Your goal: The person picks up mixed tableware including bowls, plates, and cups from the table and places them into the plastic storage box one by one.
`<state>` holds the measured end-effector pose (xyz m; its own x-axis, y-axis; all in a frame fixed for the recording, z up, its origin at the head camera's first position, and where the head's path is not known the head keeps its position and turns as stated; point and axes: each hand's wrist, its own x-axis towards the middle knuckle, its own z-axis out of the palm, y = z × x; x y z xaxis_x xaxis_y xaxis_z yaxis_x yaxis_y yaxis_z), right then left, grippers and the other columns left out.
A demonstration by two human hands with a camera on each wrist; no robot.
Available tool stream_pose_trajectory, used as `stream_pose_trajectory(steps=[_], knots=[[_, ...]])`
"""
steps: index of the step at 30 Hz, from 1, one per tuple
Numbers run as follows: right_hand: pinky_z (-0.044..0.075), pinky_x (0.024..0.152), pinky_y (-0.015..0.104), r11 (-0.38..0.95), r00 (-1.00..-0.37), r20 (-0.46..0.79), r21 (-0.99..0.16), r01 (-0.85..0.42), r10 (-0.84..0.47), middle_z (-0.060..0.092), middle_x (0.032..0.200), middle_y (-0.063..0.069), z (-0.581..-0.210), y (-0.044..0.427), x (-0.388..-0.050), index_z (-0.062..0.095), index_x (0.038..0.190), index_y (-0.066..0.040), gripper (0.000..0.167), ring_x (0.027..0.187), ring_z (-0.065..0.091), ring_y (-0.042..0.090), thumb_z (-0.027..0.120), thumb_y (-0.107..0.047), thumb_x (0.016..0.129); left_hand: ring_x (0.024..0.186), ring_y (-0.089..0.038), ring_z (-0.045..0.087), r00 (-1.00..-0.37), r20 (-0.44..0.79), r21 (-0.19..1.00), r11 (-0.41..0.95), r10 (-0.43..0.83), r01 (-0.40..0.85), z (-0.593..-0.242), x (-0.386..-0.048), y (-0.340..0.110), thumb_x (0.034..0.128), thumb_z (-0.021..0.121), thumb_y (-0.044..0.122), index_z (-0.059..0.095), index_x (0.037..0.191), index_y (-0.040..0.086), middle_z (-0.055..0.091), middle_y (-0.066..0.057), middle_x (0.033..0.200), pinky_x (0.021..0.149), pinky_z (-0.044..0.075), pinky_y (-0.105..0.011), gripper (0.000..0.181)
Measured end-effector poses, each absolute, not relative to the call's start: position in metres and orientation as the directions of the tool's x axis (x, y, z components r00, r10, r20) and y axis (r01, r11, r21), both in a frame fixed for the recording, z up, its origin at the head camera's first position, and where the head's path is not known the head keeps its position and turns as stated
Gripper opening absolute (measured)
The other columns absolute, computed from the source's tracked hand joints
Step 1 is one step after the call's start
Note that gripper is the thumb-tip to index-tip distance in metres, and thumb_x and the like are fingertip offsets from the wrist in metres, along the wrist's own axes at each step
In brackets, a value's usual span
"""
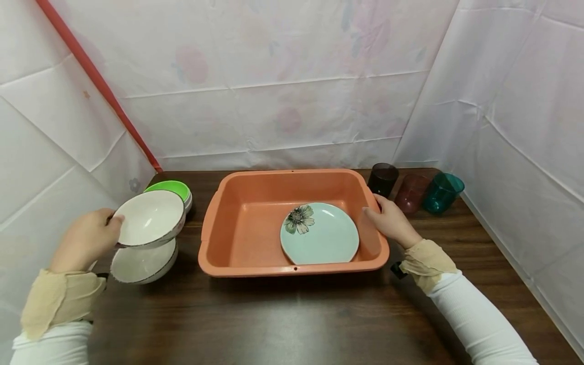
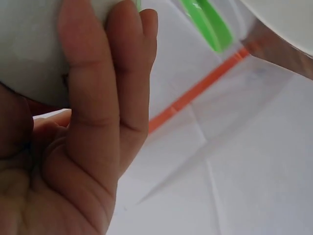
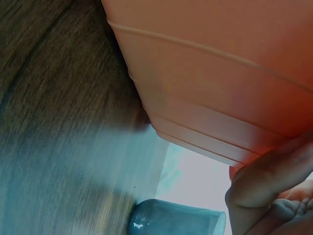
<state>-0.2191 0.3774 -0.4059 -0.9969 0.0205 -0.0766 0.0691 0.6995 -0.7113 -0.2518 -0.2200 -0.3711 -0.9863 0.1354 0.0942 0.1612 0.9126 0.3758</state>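
My left hand [image 1: 88, 238] pinches the edge of a white bowl [image 1: 150, 218] with a dark rim, holding it raised and slightly tilted. Below it a second white bowl [image 1: 143, 263] stands on the table. In the left wrist view, fingers [image 2: 93, 98] lie against the held bowl [image 2: 29, 49]. On the right, my right hand [image 1: 392, 220] grips the right rim of an orange basin [image 1: 292, 269], thumb inside and fingers outside. A pale blue plate [image 1: 324, 238] with a flower print lies in the basin, leaning toward its right side.
Behind the held bowl, a green bowl [image 1: 171, 187] sits atop white ware. Right of the basin stand a dark cup [image 1: 382, 180], a red cup [image 1: 411, 193] and a teal cup [image 1: 441, 193]. White sheeting [image 1: 283, 111] encloses the brown wooden table [image 1: 274, 319] behind and at the sides.
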Motion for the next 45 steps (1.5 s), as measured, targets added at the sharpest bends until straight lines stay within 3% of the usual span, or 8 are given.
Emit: stream_pose_trajectory(steps=[9,16,22,29,35,45], knots=[[0.057,0.081,0.038,0.737,-0.998,-0.069,-0.675,0.045,-0.002,0.065,0.116,0.021,-0.406,0.378,-0.221,0.038,0.146,-0.001,0.054,0.089,0.068,0.021,0.05,-0.029,0.101,0.069,-0.016,0.06,-0.984,0.059,0.471,0.865,0.167,0.175,-0.353,-0.247,-0.183,0.1033,0.036,0.026,0.063,0.105,-0.004,0.069,-0.009,0.079,0.062,0.04,-0.03,0.04],[0.058,0.076,0.035,0.749,-0.994,-0.104,-0.66,0.054,-0.02,0.068,0.109,0.018,-0.401,0.379,-0.221,0.038,0.147,-0.003,0.059,0.082,0.069,0.019,0.052,-0.036,0.1,0.071,-0.022,0.052,-0.967,0.132,0.441,0.861,0.217,0.253,-0.344,-0.248,-0.156,0.1026,0.039,0.025,0.059,0.085,0.005,0.058,-0.007,0.072,0.061,0.036,-0.03,0.033],[0.056,0.072,0.031,0.766,-0.986,-0.159,-0.64,0.062,-0.053,0.069,0.101,0.016,-0.391,0.384,-0.219,0.039,0.147,-0.004,0.06,0.078,0.068,0.019,0.051,-0.041,0.101,0.072,-0.025,0.049,-0.963,0.135,0.456,0.849,0.231,0.268,-0.338,-0.25,-0.137,0.1026,0.038,0.026,0.058,0.085,0.006,0.052,-0.007,0.071,0.061,0.034,-0.031,0.033],[0.057,0.076,0.038,0.81,-0.99,-0.135,-0.584,0.051,-0.035,0.058,0.123,0.022,-0.371,0.391,-0.215,0.025,0.153,0.001,0.071,0.088,0.066,0.025,0.048,-0.042,0.102,0.064,-0.02,0.045,-0.95,0.152,0.509,0.803,0.272,0.311,-0.335,-0.252,-0.118,0.102,0.041,0.022,0.056,0.08,0.004,0.048,-0.005,0.066,0.057,0.035,-0.03,0.032],[0.057,0.073,0.038,0.815,-0.998,-0.04,-0.58,-0.012,-0.043,0.055,0.126,0.023,-0.346,0.389,-0.208,0.028,0.153,-0.001,0.068,0.083,0.065,0.025,0.045,-0.044,0.103,0.06,-0.018,0.045,-0.943,0.144,0.521,0.787,0.3,0.33,-0.335,-0.253,-0.106,0.1018,0.042,0.019,0.056,0.079,0.002,0.048,-0.005,0.064,0.054,0.036,-0.029,0.032],[0.055,0.087,0.047,0.751,-0.994,0.106,-0.655,-0.085,-0.02,0.051,0.132,0.018,-0.322,0.367,-0.203,0.033,0.152,-0.011,0.064,0.106,0.063,0.032,0.044,-0.049,0.101,0.063,-0.021,0.049,-0.939,0.087,0.528,0.783,0.334,0.328,-0.333,-0.257,-0.088,0.1015,0.042,0.018,0.061,0.095,-0.004,0.053,-0.01,0.071,0.055,0.039,-0.031,0.03]])
